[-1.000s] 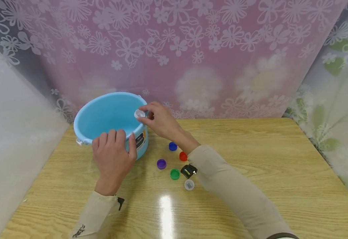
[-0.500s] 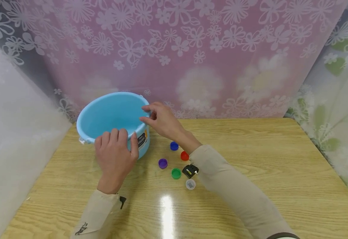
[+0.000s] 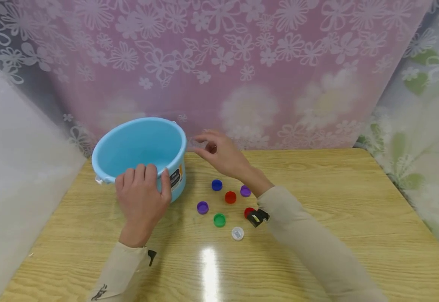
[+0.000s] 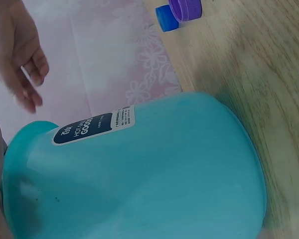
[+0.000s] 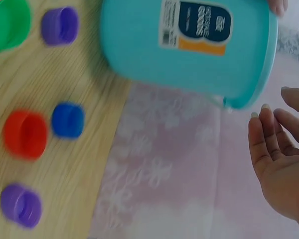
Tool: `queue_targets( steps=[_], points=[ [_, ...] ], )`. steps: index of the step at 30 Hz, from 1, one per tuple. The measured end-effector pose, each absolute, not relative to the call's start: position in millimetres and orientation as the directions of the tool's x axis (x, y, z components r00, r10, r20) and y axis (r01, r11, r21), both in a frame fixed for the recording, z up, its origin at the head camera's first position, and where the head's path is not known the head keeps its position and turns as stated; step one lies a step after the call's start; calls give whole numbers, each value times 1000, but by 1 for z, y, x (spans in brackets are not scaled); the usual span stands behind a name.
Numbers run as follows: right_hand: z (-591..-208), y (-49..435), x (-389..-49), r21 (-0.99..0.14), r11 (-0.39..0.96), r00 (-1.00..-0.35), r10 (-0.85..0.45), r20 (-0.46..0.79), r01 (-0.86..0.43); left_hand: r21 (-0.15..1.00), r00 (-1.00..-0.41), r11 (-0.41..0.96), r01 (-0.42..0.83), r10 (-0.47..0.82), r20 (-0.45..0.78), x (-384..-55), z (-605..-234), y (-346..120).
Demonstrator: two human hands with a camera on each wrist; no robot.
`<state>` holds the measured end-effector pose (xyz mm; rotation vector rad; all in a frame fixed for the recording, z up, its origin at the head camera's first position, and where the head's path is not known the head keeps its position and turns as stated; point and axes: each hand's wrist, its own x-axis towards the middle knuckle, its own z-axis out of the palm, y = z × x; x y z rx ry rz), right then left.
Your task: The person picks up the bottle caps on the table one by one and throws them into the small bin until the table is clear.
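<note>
My left hand (image 3: 142, 199) grips the near rim of a light blue plastic bucket (image 3: 140, 142), fingers over the edge and thumb along the outside. The bucket stands upright on the left of the wooden table, a dark label (image 4: 89, 127) on its side. Just right of the rim, my right hand (image 3: 224, 155) hangs in the air, fingers loosely bent and holding nothing. The right wrist view shows its fingers (image 5: 256, 134) apart from the bucket. No bottle cap shows in the visible part of the bucket; the near bottom is hidden.
Loose bottle caps lie right of the bucket: blue (image 3: 216, 185), red (image 3: 230, 197), purple (image 3: 202, 207), another purple (image 3: 245, 191), green (image 3: 219, 220), white (image 3: 237, 233) and a second red (image 3: 248, 212), partly behind the wrist camera (image 3: 256, 218). A flowered curtain (image 3: 242, 105) hangs behind the table.
A second ago my right hand pinched a white bottle cap over the bucket's rim; the cap is now out of sight. That hand has drawn back to the right. My left hand keeps its grip.
</note>
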<state>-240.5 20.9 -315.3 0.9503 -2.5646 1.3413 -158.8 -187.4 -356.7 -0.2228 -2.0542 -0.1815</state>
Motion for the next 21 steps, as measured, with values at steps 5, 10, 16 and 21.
queue_targets(
  steps=[5, 10, 16, 21],
  points=[
    [-324, 48, -241, -707, 467, -823, -483, 300, -532, 52, -474, 970, 240, 70, 878, -158, -357, -188],
    [-337, 71, -241, -706, 509, -846, -470, 251, -493, 60, -469, 968, 245, 63, 881, -158, -358, -188],
    [-353, 93, -241, -703, 548, -871, -439, 219, -453, 58, -455, 968, 245, 62, 888, -159, -358, -187],
    [-366, 110, -239, -697, 570, -881, -428, 200, -435, 55, -448, 967, 250, 65, 892, -159, -357, -185]
  ],
)
